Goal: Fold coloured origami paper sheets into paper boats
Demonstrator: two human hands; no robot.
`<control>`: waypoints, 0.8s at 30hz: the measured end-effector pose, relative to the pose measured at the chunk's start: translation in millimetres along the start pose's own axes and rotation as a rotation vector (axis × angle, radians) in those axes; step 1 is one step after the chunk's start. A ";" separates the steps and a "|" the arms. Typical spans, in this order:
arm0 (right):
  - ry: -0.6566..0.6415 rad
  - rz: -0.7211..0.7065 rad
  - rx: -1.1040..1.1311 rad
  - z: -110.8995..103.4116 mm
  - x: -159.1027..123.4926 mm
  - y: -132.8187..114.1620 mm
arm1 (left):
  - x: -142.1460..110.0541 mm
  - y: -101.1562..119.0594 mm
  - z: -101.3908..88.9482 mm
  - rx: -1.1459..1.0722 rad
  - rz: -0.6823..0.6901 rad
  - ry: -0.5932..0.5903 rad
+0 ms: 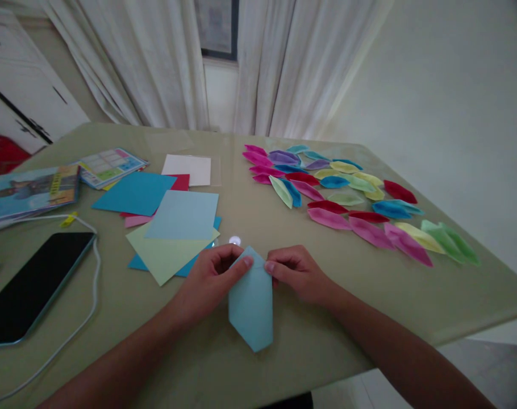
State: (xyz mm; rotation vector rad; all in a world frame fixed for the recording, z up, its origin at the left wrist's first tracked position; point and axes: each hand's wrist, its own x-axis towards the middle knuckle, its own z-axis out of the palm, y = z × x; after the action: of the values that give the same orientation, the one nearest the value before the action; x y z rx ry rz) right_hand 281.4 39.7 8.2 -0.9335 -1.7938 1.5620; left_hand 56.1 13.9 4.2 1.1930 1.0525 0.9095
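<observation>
A light blue sheet of folded paper (252, 304), pointed at both ends, is held upright between my two hands near the table's front. My left hand (216, 267) pinches its upper left edge, thumb on the near face. At the upper right edge, my right hand (299, 272) grips the paper between thumb and curled fingers. Just left of my hands lie loose square sheets: a light blue one (184, 215) over a pale green one (175, 253), with darker blue paper (139, 193) behind. Several folded paper pieces (330, 218) in many colours spread across the table's right half.
A phone (37, 287) lies at the left with a white cable (95, 284) curving around it. Behind it are a book (32, 193) and a printed card (111, 166). White paper (187, 169) sits farther back on the table (326, 335). Curtains (156, 62) hang beyond.
</observation>
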 end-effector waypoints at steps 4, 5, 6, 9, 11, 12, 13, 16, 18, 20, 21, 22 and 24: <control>-0.008 -0.056 -0.014 1.7 4.0 3.6 | 3.7 -2.1 -3.6 0.053 0.021 -0.031; -0.016 -0.058 -0.008 2.7 5.2 3.9 | 4.3 -2.7 -4.8 0.081 0.039 -0.030; -0.015 -0.057 -0.001 3.5 6.8 3.5 | 4.7 -3.0 -6.1 0.097 0.056 -0.025; 0.079 -0.022 -0.016 3.2 16.8 -3.0 | 5.3 -1.4 -11.3 -0.003 0.074 -0.013; 0.226 0.002 -0.037 0.1 29.3 -10.6 | 6.0 0.8 -15.6 -0.144 0.065 0.044; 0.310 0.005 -0.030 -1.7 37.0 -14.6 | 6.6 1.7 -17.8 -0.193 0.059 0.076; 0.368 -0.006 -0.029 -3.2 45.0 -18.2 | 7.3 2.5 -19.8 -0.215 0.055 0.102; 0.464 -0.061 0.015 -2.4 64.9 -23.4 | 8.8 3.4 -23.4 -0.184 0.064 0.145; 0.465 -0.079 0.036 3.6 69.2 -20.9 | 8.7 3.7 -23.1 -0.177 0.084 0.186; 0.392 -0.078 0.043 11.9 65.4 -14.8 | 7.8 4.1 -21.3 -0.206 0.088 0.248; 0.306 -0.066 0.042 15.9 61.7 -11.1 | 7.4 4.3 -20.1 -0.222 0.087 0.269; 0.246 -0.054 0.027 19.4 57.5 -7.7 | 7.1 4.4 -18.9 -0.231 0.083 0.277; 0.259 -0.055 -0.030 23.7 50.6 -2.4 | 7.3 4.1 -17.3 -0.232 0.074 0.257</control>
State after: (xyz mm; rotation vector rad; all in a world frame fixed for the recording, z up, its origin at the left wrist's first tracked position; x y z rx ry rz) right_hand 232.5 66.5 6.0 -1.0402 -1.6489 1.3177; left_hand 41.4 26.2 6.3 0.9438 1.0770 1.2323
